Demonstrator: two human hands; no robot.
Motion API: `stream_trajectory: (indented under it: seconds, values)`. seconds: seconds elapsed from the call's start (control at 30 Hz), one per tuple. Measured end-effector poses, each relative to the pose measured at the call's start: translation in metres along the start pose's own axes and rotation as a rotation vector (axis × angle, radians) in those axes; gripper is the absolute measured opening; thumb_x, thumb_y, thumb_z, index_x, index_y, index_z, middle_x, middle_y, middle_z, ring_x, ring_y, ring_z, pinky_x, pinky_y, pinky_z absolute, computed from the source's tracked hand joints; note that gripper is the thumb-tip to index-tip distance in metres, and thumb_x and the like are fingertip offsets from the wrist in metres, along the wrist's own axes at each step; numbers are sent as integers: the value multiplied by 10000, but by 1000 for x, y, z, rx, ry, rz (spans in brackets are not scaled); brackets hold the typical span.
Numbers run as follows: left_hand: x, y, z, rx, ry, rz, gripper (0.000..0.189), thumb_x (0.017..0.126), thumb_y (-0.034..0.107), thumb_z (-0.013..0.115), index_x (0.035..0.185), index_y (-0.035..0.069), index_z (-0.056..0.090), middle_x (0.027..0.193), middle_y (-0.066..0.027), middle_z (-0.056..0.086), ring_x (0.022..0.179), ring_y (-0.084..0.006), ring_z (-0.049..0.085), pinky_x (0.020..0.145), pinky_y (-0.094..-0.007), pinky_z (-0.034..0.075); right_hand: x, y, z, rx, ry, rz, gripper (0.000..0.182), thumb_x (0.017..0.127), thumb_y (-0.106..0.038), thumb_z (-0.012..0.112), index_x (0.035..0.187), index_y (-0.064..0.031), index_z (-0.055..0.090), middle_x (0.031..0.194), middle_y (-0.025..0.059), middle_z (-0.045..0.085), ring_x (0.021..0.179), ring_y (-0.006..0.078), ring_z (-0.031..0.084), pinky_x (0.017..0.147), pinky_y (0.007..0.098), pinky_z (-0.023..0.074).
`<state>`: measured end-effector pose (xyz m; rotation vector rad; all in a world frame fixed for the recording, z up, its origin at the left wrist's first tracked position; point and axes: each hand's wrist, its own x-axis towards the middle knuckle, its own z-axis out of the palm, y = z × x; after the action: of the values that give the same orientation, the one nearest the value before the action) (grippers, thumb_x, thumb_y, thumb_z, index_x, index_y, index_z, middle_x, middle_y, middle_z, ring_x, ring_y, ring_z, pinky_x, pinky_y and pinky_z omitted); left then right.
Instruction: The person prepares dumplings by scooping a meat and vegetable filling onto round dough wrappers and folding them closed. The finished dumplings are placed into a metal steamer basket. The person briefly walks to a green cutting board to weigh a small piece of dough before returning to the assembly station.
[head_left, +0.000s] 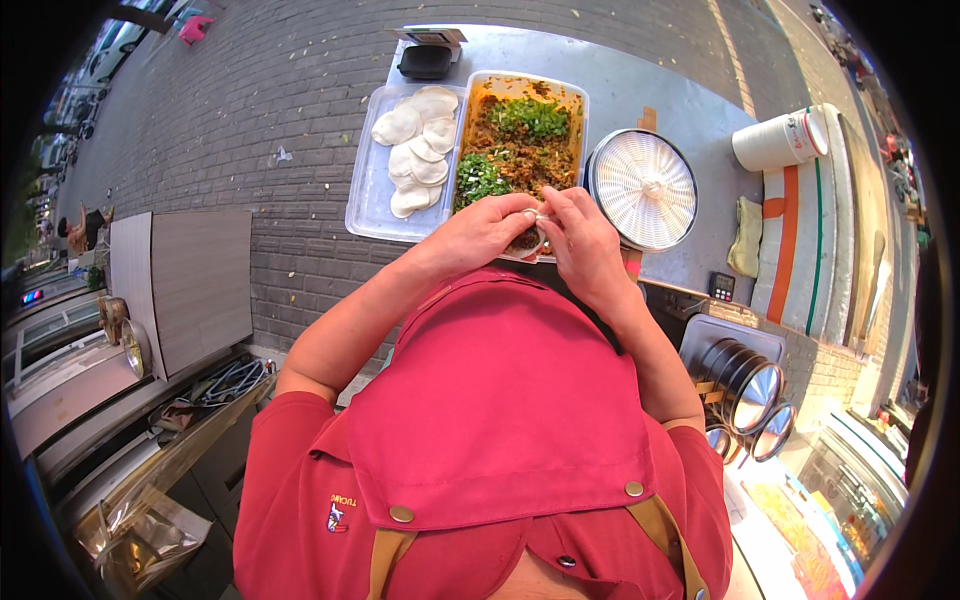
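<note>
Close before my chest, my left hand (491, 231) and my right hand (581, 234) meet over the near end of a plastic tub (586, 112) of minced filling (525, 150) with chopped green onion. Between them they hold a round dough wrapper (541, 238) with dark filling in it, its edge pinched up at the fingertips. To the left of the tub, several flat dough wrappers (426, 161) lie overlapping on a translucent plastic lid or tray (364, 202). A round pan with a white woven-pattern steamer liner (645, 191) stands at the tub's right.
The metal table (630, 86) holds a black box (424, 62) at the back left, a stack of paper cups (772, 142), a folded cloth (745, 236) and a small timer (721, 286) at the right. Several round pans (754, 397) stand low at my right. A board (201, 285) stands at the left.
</note>
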<state>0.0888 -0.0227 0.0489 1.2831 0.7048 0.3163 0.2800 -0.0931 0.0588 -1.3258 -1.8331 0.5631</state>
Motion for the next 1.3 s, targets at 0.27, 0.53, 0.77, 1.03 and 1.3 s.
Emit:
stream_trajectory:
  seconds: [0.27, 0.53, 0.77, 1.03, 1.3]
  values:
    - [-2, 13, -13, 128, -2, -38, 318, 1108, 221, 470, 1277, 11, 639, 1022, -22, 673, 948, -82, 637, 820, -256, 553, 0, -9, -9, 17, 51, -14, 393, 915, 19, 669, 1290, 43, 556, 994, 173, 592, 846, 330, 645, 730, 407, 545]
    - [2, 38, -17, 436, 39, 19, 303, 1088, 214, 518, 1227, 2, 683, 1039, -78, 740, 936, -124, 679, 846, -305, 549, -3, -7, -14, -47, 1, -35, 455, 910, 28, 675, 1338, 39, 519, 1028, 176, 603, 855, 325, 651, 732, 411, 548]
    - [0, 55, -11, 603, 103, 102, 293, 1073, 232, 548, 1229, 30, 690, 943, -89, 752, 833, -146, 706, 771, -312, 566, 5, -9, -10, 15, 116, -47, 454, 911, 39, 666, 1340, 37, 517, 1028, 171, 611, 875, 326, 656, 743, 407, 552]
    - [6, 56, -14, 508, 70, 52, 275, 1048, 227, 587, 1212, 46, 713, 895, -123, 753, 766, -144, 717, 686, -295, 563, -4, -3, -12, -7, 62, -29, 505, 901, 64, 661, 1376, 35, 493, 1032, 168, 610, 884, 323, 647, 752, 402, 556]
    - [10, 78, -10, 673, 17, 65, 274, 1050, 207, 587, 1220, 29, 707, 940, -119, 757, 812, -173, 730, 745, -319, 583, 3, -3, -9, -16, 189, -62, 510, 884, 67, 687, 1365, 42, 519, 1053, 165, 636, 871, 314, 671, 728, 384, 567]
